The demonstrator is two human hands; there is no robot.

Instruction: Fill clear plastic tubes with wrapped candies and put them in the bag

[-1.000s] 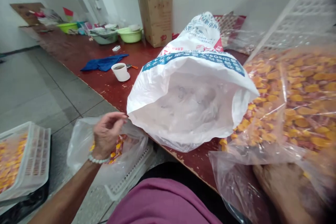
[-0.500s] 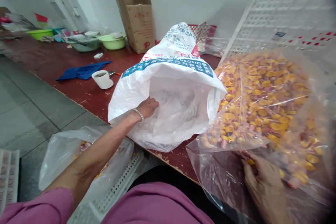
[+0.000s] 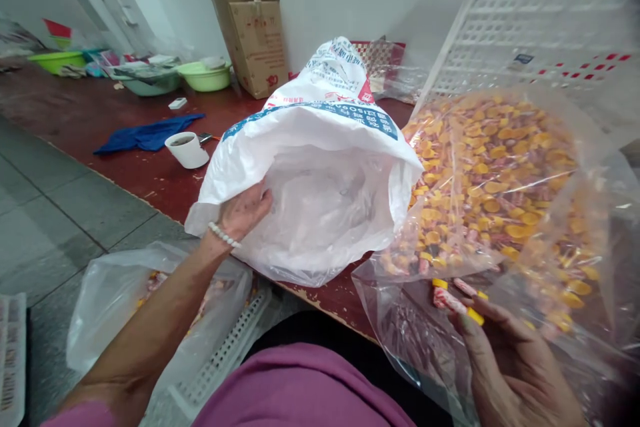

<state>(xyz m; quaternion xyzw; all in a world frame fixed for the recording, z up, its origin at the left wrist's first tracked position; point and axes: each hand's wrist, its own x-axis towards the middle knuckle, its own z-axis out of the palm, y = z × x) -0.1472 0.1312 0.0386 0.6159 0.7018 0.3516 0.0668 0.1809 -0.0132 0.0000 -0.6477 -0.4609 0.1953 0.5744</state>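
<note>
A white woven sack (image 3: 300,213) with printed lettering lies on its side, its wide mouth facing me and a clear liner inside. My left hand (image 3: 245,212), wearing a beaded bracelet, is closed on the left edge of that mouth; a fold partly covers its fingers. At the lower right, my right hand (image 3: 510,353) pinches small red-and-white striped pieces with yellow ends (image 3: 453,300) between thumb and fingers. Just beyond it, a large clear plastic bag (image 3: 595,180) bulges with many such yellow-ended pieces (image 3: 500,180). The bag's loose open edge spreads around my right hand.
On the red table (image 3: 120,173) stand a white cup (image 3: 187,152), a blue cloth (image 3: 147,133), basins (image 3: 205,77) and a cardboard box (image 3: 257,40). A white perforated crate (image 3: 540,27) rises at right. Below left, another filled plastic bag (image 3: 110,320) sits in a white basket (image 3: 225,347).
My left hand has moved left, from inside the sack's mouth to its left edge, which is pulled outward. My right hand has shifted slightly, and striped pieces now show at its fingertips.
</note>
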